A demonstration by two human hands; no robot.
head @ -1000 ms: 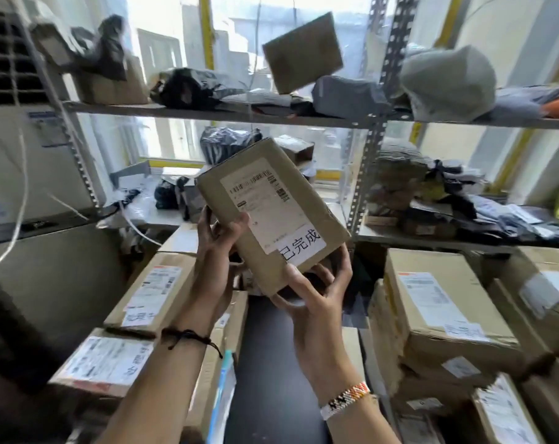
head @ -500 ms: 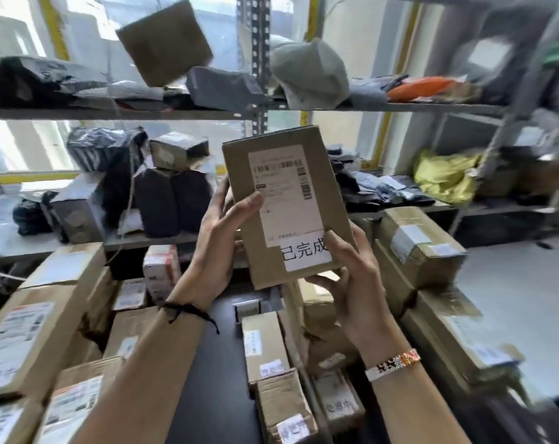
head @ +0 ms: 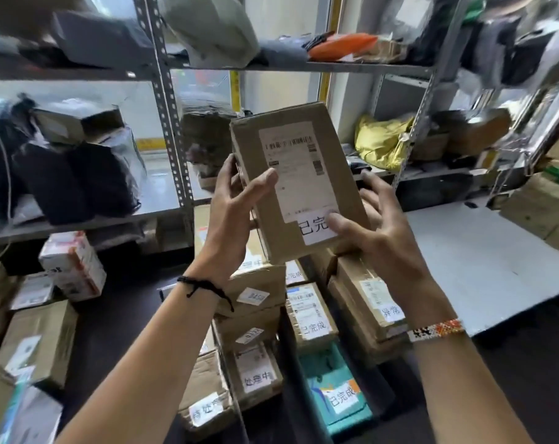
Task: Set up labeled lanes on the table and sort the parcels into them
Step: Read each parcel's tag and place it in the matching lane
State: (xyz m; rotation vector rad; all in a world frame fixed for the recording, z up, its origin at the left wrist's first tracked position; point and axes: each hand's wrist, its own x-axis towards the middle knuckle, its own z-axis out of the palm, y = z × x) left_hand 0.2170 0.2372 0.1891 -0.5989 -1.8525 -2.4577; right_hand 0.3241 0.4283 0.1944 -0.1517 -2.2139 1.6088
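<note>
I hold a brown cardboard parcel upright at chest height, its white shipping label and a white tag with Chinese characters facing me. My left hand grips its left edge, thumb across the front. My right hand supports the lower right corner, its thumb pressed on the tag and its fingers spread behind the box. Below on the dark table lie rows of tagged parcels: a brown box and a teal parcel bearing the same tag, and a long box with a different tag.
Metal shelving behind the table carries black and grey bags, a yellow bag and an orange one. More cardboard boxes crowd the table's left side. A white surface lies at right, with boxes stacked beyond it.
My view has swung right along the shelves. The parcel stays in both hands and has turned more upright; my right thumb has moved onto its tag.
</note>
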